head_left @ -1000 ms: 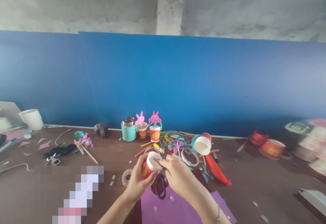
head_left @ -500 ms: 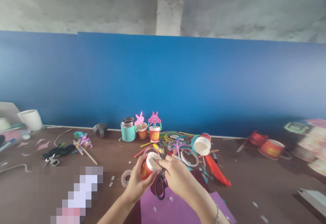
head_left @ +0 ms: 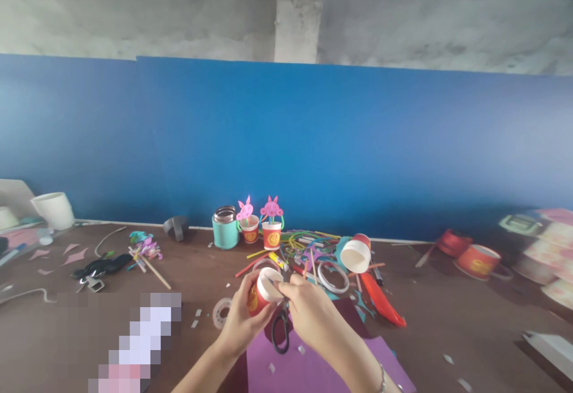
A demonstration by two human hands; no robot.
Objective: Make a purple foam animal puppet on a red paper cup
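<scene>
A red paper cup (head_left: 270, 287) with a white inside and a yellow print is tilted toward me. My left hand (head_left: 249, 306) wraps round its side, thumb below. My right hand (head_left: 306, 305) is closed on scissors (head_left: 280, 332); one black handle loop hangs below the fingers. The blades meet the cup's rim, though my fingers hide much of them. Beneath both hands lies a sheet of purple paper (head_left: 308, 363) over a darker sheet.
Two decorated cups (head_left: 271, 238) with pink paper figures stand by a teal thermos (head_left: 225, 229). Behind my hands are coloured strips, a tape roll (head_left: 333, 277), another paper cup (head_left: 357, 254) on its side and a red pouch-like item (head_left: 380, 300). A smaller tape roll (head_left: 220, 313) lies left.
The scissors' handle loop has shifted slightly down and left, and my right hand has moved slightly with it. The cup stays in my left hand.
</scene>
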